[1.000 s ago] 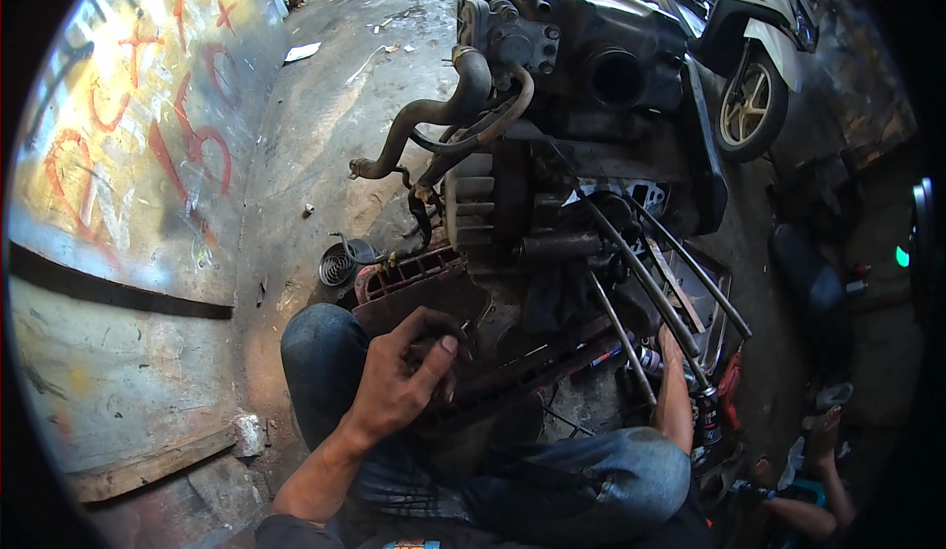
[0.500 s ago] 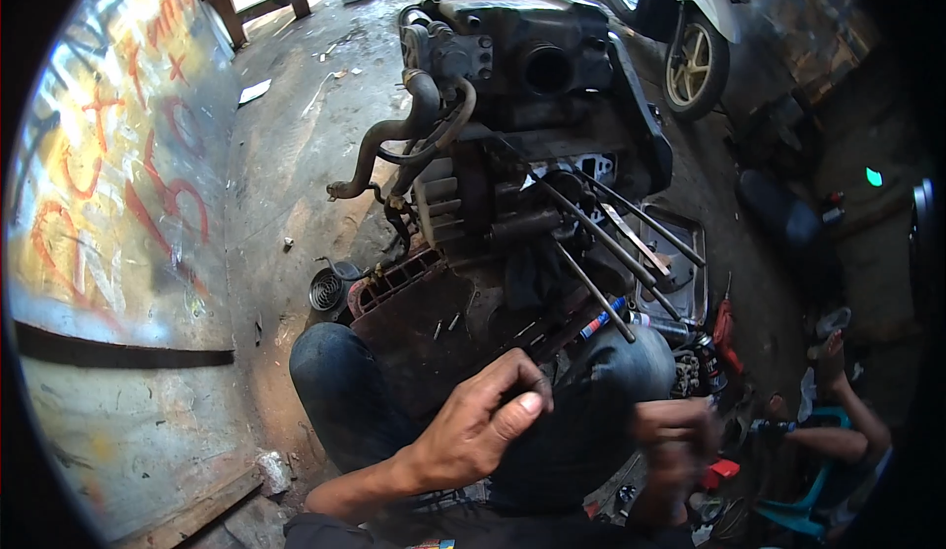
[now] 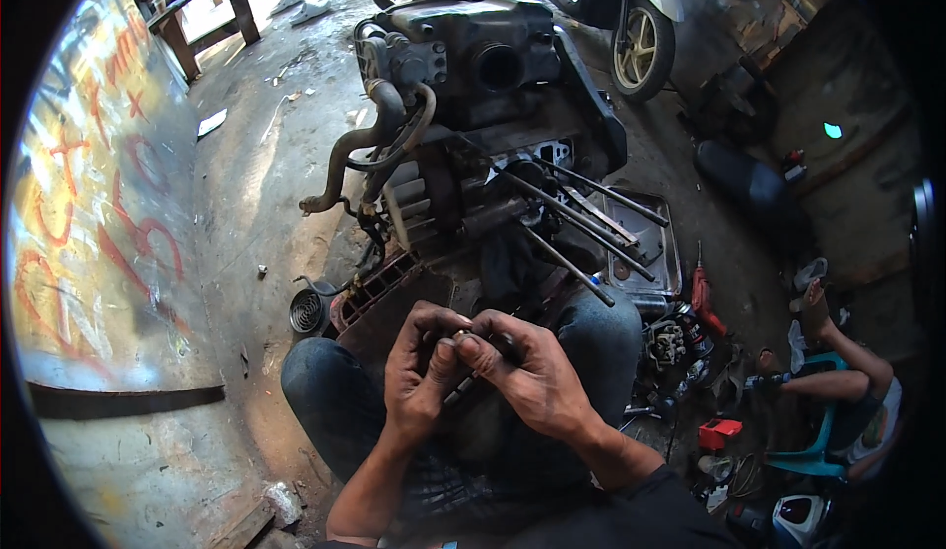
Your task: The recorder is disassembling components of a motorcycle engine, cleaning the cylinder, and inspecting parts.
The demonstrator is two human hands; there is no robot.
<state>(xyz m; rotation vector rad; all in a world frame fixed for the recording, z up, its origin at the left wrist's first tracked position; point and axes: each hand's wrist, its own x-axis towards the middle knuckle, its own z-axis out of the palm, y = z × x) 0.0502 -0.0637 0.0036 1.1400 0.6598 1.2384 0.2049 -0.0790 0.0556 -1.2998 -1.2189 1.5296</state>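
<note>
My left hand [image 3: 418, 372] and my right hand [image 3: 530, 370] meet in front of my knees, thumbs and fingertips pinched together. Between the fingertips a tiny piece shows a metallic glint [image 3: 462, 333]; the fingers cover most of it, so its kind is unclear. Just beyond the hands rests a dark engine block [image 3: 434, 194] with cooling fins, a bent hose [image 3: 340, 170] at its left and several long metal studs [image 3: 572, 265] slanting out toward me at its right. A reddish-brown frame-like part [image 3: 379, 291] lies below the block on its left side.
At right are a metal tray [image 3: 672, 253], a red tool [image 3: 702, 298], a red box [image 3: 719, 434] and loose parts. A person's bare leg [image 3: 828, 386] rests by a teal chair [image 3: 823, 431]. A painted metal panel [image 3: 108, 214] stands left; a scooter wheel [image 3: 642, 54] is behind.
My right hand has come in from the right and joined my left, which moved slightly left and up. Both now pinch at one spot. The view has shifted rightward.
</note>
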